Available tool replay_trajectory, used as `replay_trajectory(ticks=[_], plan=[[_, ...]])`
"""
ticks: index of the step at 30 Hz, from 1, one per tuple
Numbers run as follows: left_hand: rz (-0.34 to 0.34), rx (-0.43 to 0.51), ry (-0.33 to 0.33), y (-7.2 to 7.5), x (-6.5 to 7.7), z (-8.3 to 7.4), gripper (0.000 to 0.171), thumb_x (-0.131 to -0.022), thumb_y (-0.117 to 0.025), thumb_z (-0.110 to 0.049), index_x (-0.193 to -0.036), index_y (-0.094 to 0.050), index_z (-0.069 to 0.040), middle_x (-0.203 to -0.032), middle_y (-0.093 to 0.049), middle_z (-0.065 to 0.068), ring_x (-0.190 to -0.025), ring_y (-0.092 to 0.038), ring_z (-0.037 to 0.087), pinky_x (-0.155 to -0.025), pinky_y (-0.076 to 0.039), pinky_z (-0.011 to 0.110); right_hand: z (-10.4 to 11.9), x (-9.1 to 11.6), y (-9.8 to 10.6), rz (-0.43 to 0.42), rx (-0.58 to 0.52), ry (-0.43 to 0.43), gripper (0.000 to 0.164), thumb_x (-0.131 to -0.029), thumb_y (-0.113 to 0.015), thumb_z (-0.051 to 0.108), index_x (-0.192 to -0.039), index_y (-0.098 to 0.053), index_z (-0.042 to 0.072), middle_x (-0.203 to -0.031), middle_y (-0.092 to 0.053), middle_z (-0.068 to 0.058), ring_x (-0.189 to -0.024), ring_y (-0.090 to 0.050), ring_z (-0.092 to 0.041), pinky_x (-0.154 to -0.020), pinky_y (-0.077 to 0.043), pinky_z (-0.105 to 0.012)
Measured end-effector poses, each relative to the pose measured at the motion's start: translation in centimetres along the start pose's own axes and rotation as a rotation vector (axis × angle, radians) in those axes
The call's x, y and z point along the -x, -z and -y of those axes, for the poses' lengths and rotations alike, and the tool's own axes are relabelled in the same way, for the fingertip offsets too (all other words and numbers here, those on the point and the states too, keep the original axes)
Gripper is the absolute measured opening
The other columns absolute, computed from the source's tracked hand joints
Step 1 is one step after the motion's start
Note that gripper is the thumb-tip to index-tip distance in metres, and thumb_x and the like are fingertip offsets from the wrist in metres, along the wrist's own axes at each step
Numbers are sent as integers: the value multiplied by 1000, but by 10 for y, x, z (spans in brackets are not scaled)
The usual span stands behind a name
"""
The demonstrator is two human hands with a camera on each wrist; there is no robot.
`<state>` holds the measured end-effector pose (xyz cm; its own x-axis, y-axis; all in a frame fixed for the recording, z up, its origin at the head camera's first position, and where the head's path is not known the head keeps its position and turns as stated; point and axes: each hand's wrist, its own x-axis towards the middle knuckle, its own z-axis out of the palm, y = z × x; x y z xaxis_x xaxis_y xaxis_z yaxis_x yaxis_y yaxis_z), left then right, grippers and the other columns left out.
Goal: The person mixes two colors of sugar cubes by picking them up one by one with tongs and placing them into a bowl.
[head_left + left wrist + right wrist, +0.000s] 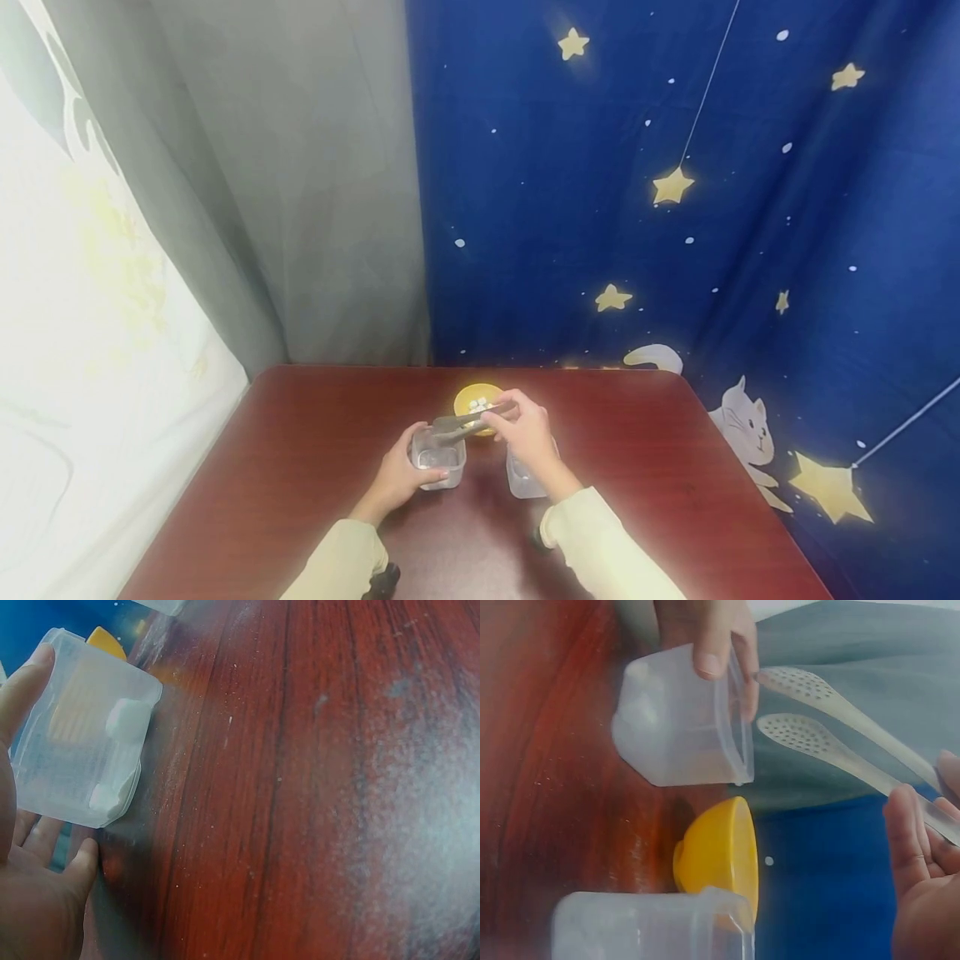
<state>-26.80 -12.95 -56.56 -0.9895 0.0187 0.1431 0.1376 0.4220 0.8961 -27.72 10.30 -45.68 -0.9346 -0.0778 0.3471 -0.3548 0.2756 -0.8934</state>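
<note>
My left hand holds a clear plastic container on the table, with fingers and thumb on opposite sides. White lumps show through its wall in the left wrist view. My right hand grips a pair of metal tongs with perforated tips. In the right wrist view the tips stand apart from each other, just beyond the container's rim, with nothing between them. Behind, a yellow bowl contains several white pieces. A second clear container stands below my right hand, partly hidden by it in the head view.
The dark red wooden table carries all of these. A blue curtain with stars and a grey curtain hang behind its far edge. White cloth hangs on the left.
</note>
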Motion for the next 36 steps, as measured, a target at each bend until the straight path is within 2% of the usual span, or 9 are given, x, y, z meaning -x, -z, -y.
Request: replay_trajectory(ticks=[2, 5, 6, 9, 16, 20, 29, 36], plan=[[-2, -2, -7, 0, 0, 0, 98, -58, -94, -29, -141, -45, -14, -127, -58, 11, -106, -58, 25, -93, -45, 46, 0, 0, -3, 40, 22, -9, 23, -81, -79, 10, -98, -65, 3, -76, -71, -8, -52, -64, -16, -51, -55, -34], [0, -8, -12, -1, -1, 1, 99, -58, -94, -31, -141, -45, -14, -127, -59, 10, -108, -58, 25, -93, -45, 46, -1, -1, -7, 99, 61, -10, 22, -82, -78, 9, -98, -65, 2, -75, -71, -7, -55, -65, -23, -52, -55, -39], [-1, -9, -13, -1, -1, 1, 99, -58, -94, -31, -142, -44, -14, -127, -59, 10, -108, -58, 25, -93, -46, 46, -7, -2, -8, 112, 73, -8, 22, -82, -78, 11, -98, -65, 3, -74, -70, -5, -56, -66, -25, -52, -55, -39], [1, -9, -13, -2, -1, 1, 99, -58, -94, -31, -142, -44, -14, -128, -58, 10, -109, -58, 25, -93, -46, 46, -7, -4, -11, 145, 123, 1, 24, -82, -77, 11, -99, -64, -1, -73, -69, -4, -58, -66, -26, -51, -55, -34], [10, -1, -28, -1, -1, 1, 99, -59, -94, -30, -142, -43, -11, -131, -57, 12, -110, -58, 27, -93, -46, 46, -5, -5, -16, 210, 262, -5, 18, -83, -77, 15, -94, -65, 7, -66, -65, 2, -51, -59, -10, -48, -51, -26], [13, 7, -20, -1, -1, 0, 100, -58, -94, -30, -142, -44, -11, -131, -56, 12, -109, -58, 27, -93, -46, 45, -6, -4, -20, 223, 301, -15, 17, -83, -77, 14, -93, -65, 7, -68, -66, 3, -49, -58, -9, -46, -50, -26], [15, 14, -16, -1, 1, -2, 99, -58, -94, -27, -142, -44, -10, -131, -57, 12, -109, -58, 27, -94, -46, 44, -11, 0, -24, 226, 299, 27, 17, -82, -78, 10, -90, -63, 6, -67, -66, 0, -51, -61, -13, -46, -49, -23], [7, 22, -22, -2, 2, -1, 98, -59, -94, -28, -142, -43, -10, -129, -57, 13, -105, -59, 29, -91, -47, 45, -5, -2, -24, 256, 424, 102, 15, -84, -76, 13, -91, -63, 8, -72, -67, 2, -65, -64, -9, -57, -49, -24]])
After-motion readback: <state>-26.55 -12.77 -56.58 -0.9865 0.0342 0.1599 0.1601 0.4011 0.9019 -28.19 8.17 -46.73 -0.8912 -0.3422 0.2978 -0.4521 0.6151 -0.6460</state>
